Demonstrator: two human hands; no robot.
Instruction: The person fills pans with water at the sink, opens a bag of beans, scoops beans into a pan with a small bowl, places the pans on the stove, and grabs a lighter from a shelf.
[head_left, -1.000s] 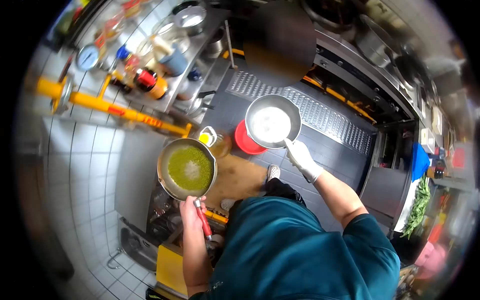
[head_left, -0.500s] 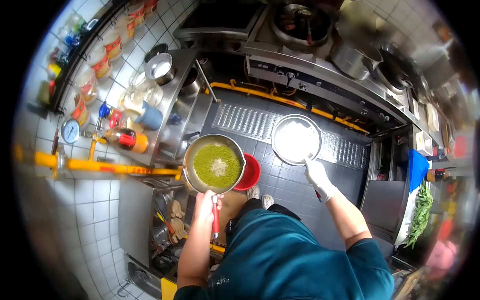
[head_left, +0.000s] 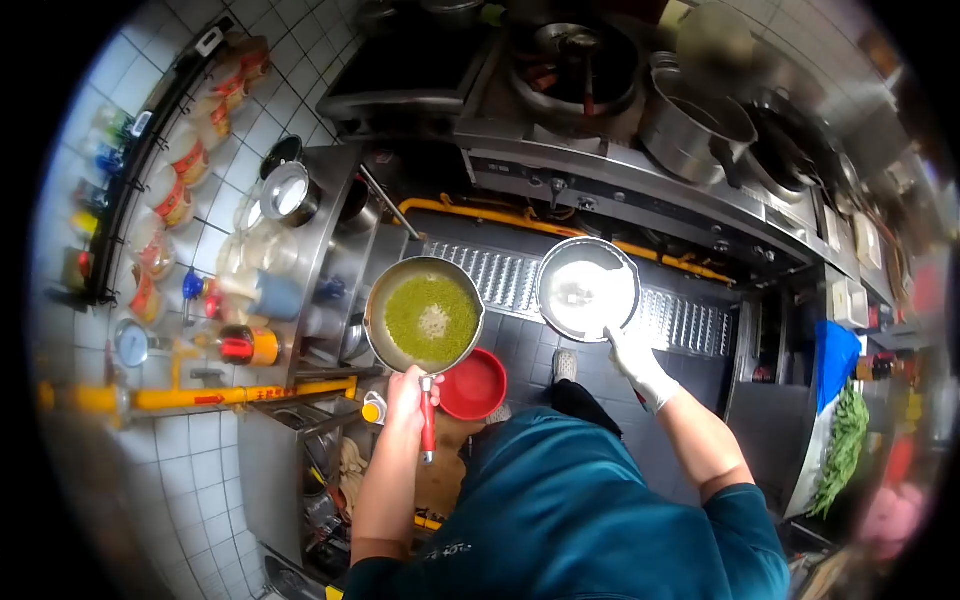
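My left hand (head_left: pixel 408 398) is bare and closed round the red handle of a metal saucepan (head_left: pixel 377 340). Small green pieces (head_left: pixel 425 308), perhaps mung beans, cover its bottom, with a pale patch in the middle. In a white glove, my right hand (head_left: pixel 636 370) grips the handle of a second saucepan (head_left: pixel 546 292). Strong glare whitens the inside of this pan, so I cannot tell what is in it. Both pans are held level above the floor, side by side and apart. A red bucket (head_left: pixel 474 386) stands below the left pan.
Ahead runs a steel stove (head_left: pixel 600 190) with a wok (head_left: pixel 575 75) and a tall pot (head_left: pixel 695 125). On the left is a steel counter (head_left: pixel 325 230) with bottles. A yellow gas pipe (head_left: pixel 320 389) crosses there. Green leaves (head_left: pixel 840 450) lie at the right.
One foot has stepped forward, and the view has shifted with the body. Both pans remain in my hands. More of the red bucket shows beneath the left pan.
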